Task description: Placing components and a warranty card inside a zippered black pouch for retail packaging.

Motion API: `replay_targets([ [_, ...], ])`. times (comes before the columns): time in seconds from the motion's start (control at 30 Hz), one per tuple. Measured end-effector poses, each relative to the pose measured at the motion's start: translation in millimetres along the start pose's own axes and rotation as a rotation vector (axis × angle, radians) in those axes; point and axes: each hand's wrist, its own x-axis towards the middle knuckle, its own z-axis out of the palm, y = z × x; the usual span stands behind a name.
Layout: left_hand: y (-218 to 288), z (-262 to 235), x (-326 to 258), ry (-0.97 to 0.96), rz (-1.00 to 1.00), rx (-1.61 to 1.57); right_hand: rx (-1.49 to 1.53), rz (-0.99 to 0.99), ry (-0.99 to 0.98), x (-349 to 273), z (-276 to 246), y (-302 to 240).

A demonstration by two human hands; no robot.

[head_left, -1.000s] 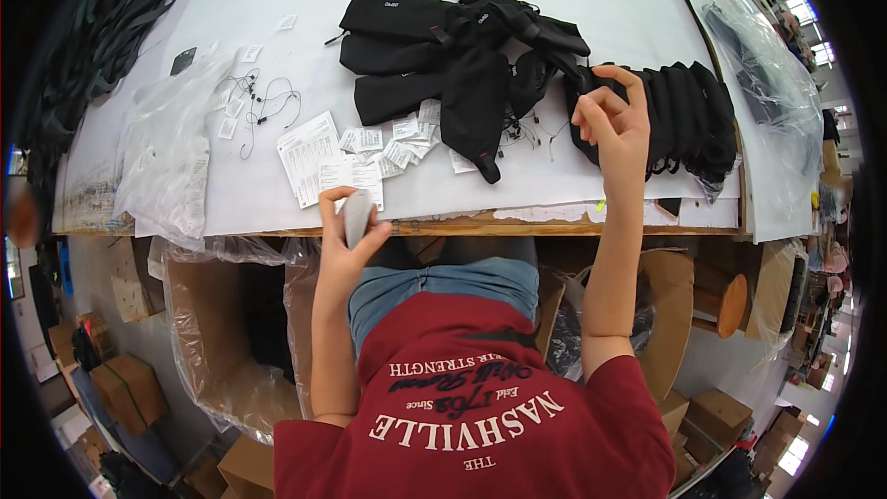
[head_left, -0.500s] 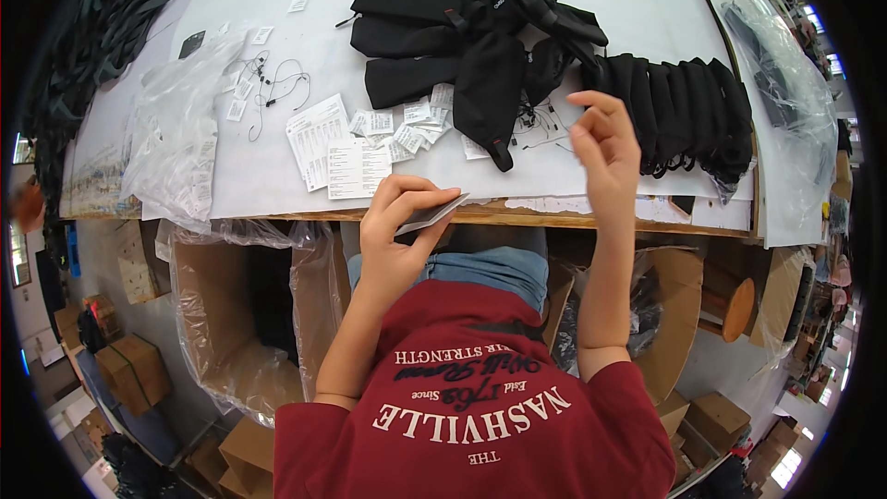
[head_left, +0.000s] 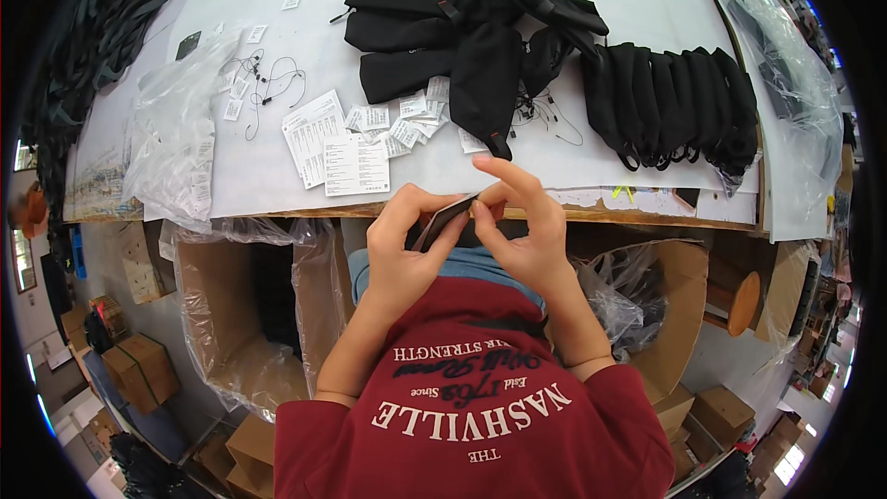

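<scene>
My left hand (head_left: 403, 245) and my right hand (head_left: 519, 226) meet just in front of the table's near edge, both pinching a small flat dark card (head_left: 443, 220) between their fingertips. The right index finger sticks out over the edge. Just beyond on the white table (head_left: 277, 176) lie printed paper sheets (head_left: 334, 150) and several small white tags (head_left: 399, 125). Farther back sits a heap of black fabric pouches with straps (head_left: 462, 23). A row of stacked black pieces (head_left: 679, 102) stands at the right.
Clear plastic bags (head_left: 176, 143) lie at the table's left and another clear bag (head_left: 785, 65) at its right. A bundle of dark straps (head_left: 102, 37) runs along the far left. A plastic-lined cardboard box (head_left: 249, 305) stands under the table at left, and another lined box (head_left: 656, 305) stands at right.
My right hand has come back from the black pieces on the table to the near edge. It now meets my left hand, and both hold the small dark card.
</scene>
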Motion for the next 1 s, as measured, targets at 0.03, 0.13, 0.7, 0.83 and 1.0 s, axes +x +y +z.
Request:
replay_targets([
  [0.03, 0.3, -0.3, -0.1, 0.0, 0.0, 0.001, 0.001, 0.0, 0.0, -0.6, 0.6, 0.4],
  [0.13, -0.8, -2.8, -0.5, 0.003, 0.102, 0.083, 0.007, 0.044, 0.001, -1.5, 0.2, -0.4],
  [0.7, -3.1, -5.9, -4.0, -0.046, 0.265, -0.123, -0.044, -0.092, -0.03, -6.4, -20.7, -7.2],
  [0.83, -2.0, -10.3, -2.0, -0.084, 0.303, -0.144, -0.089, -0.183, -0.009, -6.1, -21.6, -10.6],
  [1.0, -12.0, -29.3, 8.5, -0.556, -0.215, -0.75, -0.111, -0.194, -0.105, -6.6, -23.6, -14.6],
])
